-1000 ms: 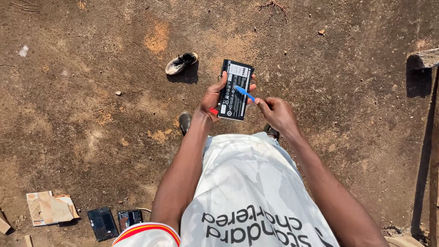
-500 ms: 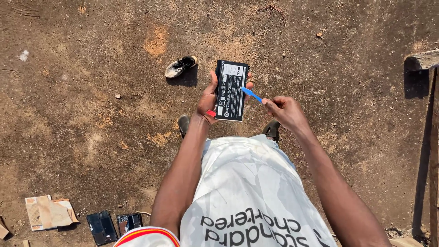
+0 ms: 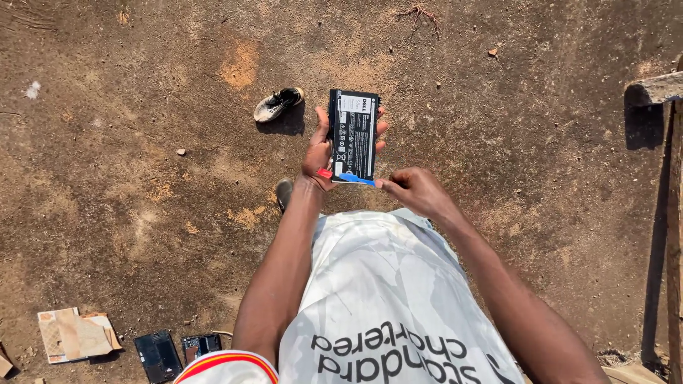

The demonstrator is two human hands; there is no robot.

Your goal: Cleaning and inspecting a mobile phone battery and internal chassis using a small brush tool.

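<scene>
While the left hand (image 3: 318,153) gripped the black battery pack (image 3: 353,135) at frame centre, the right hand (image 3: 416,190), pinching the blue tool (image 3: 356,178), had slid it down to the pack's lower edge; prying looked underway.

White rectangular label (image 3: 351,128) with fine black print on the black slab-shaped battery pack (image 3: 353,135) — held upright over the dirt ground. Torn brown cardboard piece (image 3: 77,334) flat near the lower-left corner — two small dark-screened devices (image 3: 158,355) just beside it.
</scene>
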